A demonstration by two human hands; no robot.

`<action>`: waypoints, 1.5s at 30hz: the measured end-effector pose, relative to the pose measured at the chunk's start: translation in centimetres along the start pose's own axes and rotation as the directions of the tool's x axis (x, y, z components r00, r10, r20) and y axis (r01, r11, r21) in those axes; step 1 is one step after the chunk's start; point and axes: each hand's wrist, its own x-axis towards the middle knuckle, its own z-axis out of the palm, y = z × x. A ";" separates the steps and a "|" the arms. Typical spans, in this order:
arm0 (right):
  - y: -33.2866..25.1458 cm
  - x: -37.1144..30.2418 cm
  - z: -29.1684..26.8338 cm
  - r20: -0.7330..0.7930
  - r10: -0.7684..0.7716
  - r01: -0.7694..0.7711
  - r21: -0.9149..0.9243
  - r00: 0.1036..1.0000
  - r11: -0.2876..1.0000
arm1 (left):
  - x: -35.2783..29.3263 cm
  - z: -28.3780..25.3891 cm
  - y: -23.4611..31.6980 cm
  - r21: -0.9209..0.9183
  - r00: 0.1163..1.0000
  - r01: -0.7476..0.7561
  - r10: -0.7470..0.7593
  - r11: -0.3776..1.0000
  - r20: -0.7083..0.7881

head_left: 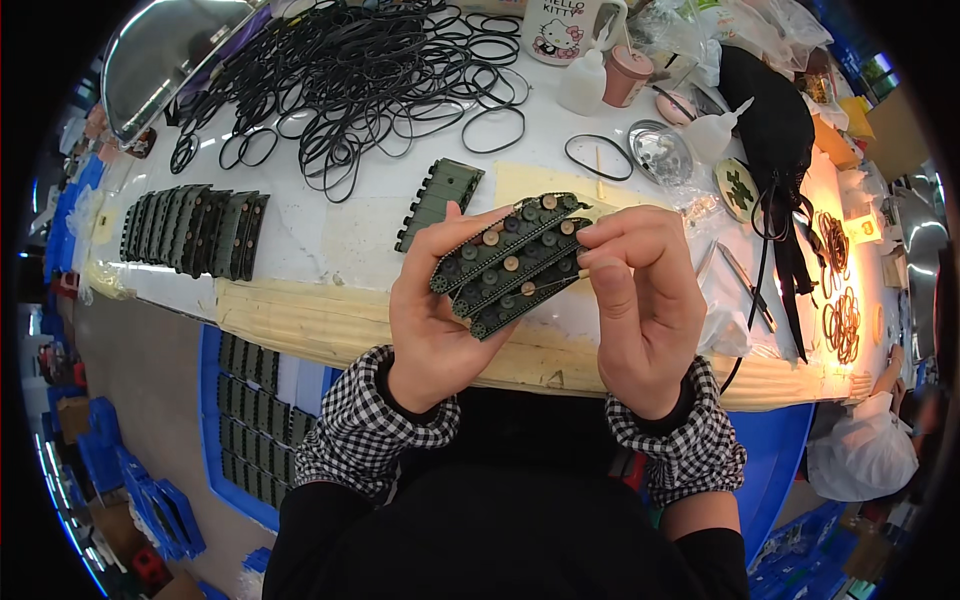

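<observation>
My left hand (pixel 435 300) is closed around a few dark green plastic toy-tank track pieces (pixel 510 262), held side by side over the table's near edge. Rows of small round wheels face up on them, some dark and some brass-coloured. At their right end is my right hand (pixel 645 290), its thumb and fingers pinched together on a thin pale stick (pixel 588 273). The stick's tip reaches one of the lower wheels; its other end is hidden by the fingers. Just behind my left hand, a similar green piece (pixel 440 203) lies on the table.
A row of green track pieces (pixel 195 231) stands at the left. Black rubber bands (pixel 340 75) lie heaped at the back. Farther right are a white mug (pixel 565 30), a squeeze bottle (pixel 583 85) and tweezers (pixel 745 283). A blue tray (pixel 212 420) of green pieces sits below the table.
</observation>
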 end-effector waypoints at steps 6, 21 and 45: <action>-0.1 0.0 0.1 0.003 -0.003 0.003 -0.021 1.000 1.000 | 0.0 -0.1 0.0 0.015 1.000 0.003 -0.003 1.000 0.008; 1.8 1.3 -3.4 -0.208 -0.242 0.128 -0.448 0.948 0.885 | -0.1 -0.1 0.2 0.000 0.998 0.060 -0.060 0.998 -0.013; -0.5 0.4 0.0 0.013 -0.132 0.132 -0.103 0.991 0.986 | 0.6 0.6 0.4 0.032 0.999 0.033 -0.033 0.999 0.010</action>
